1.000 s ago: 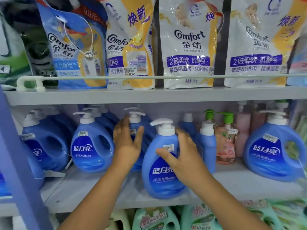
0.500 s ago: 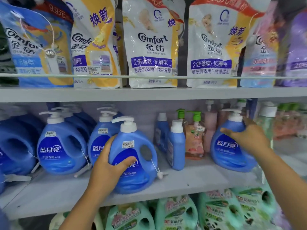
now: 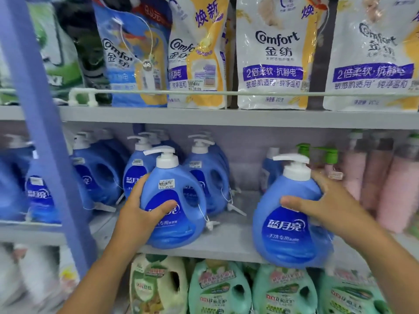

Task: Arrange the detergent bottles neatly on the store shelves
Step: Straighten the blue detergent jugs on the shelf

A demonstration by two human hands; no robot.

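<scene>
Pulled forward since a moment ago: right-side blue plastic pump bottle (image 3: 288, 225), now overhanging the grey shelf edge (image 3: 226, 245), gripped by right hand (image 3: 326, 207). Left hand (image 3: 140, 214) curled round second blue pump bottle (image 3: 174, 200), standing at shelf front.

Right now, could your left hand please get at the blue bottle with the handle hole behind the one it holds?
Probably not: the left hand grips the front pump bottle, which blocks that rear bottle.
</scene>
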